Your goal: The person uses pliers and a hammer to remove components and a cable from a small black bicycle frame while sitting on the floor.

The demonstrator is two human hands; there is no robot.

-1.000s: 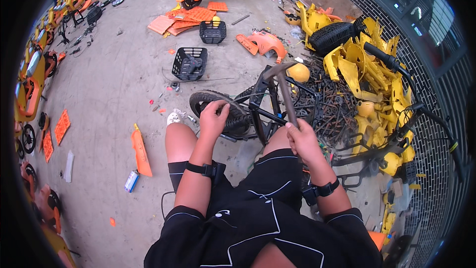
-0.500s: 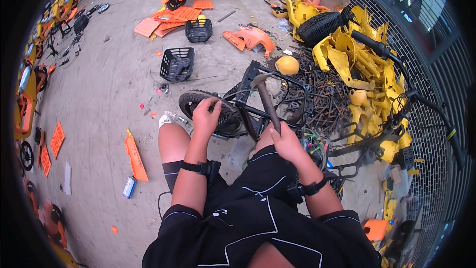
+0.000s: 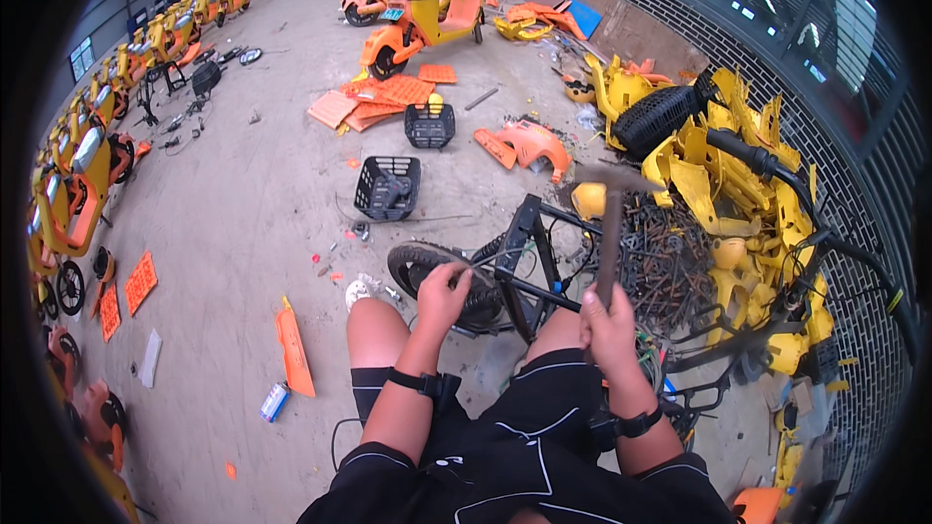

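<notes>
My right hand [image 3: 610,328] is wrapped round the handle of a hammer [image 3: 611,243], held upright, its head blurred above the black scooter frame [image 3: 525,223]. My left hand [image 3: 445,293] has its fingers pinched at the near side of that frame, by a thin grey strand [image 3: 485,264] that runs toward the frame's upright; whether it is a rod or a cable I cannot tell. The frame lies between my knees, with a black-tyred wheel [image 3: 413,262] just beyond my left hand. Cables hang about the frame near my right hand.
To the right lie a heap of rusty metal parts [image 3: 665,257] and broken yellow panels [image 3: 762,199]. Two black baskets [image 3: 387,188] and orange panels [image 3: 388,97] lie ahead, before a yellow-orange scooter [image 3: 427,24]. A can [image 3: 275,402] lies left; more scooters line the far left.
The hammer has risen off the frame, its head lifted and swung to the right with my right hand. My left hand stays by the frame. The view has tilted up and shifted left.
</notes>
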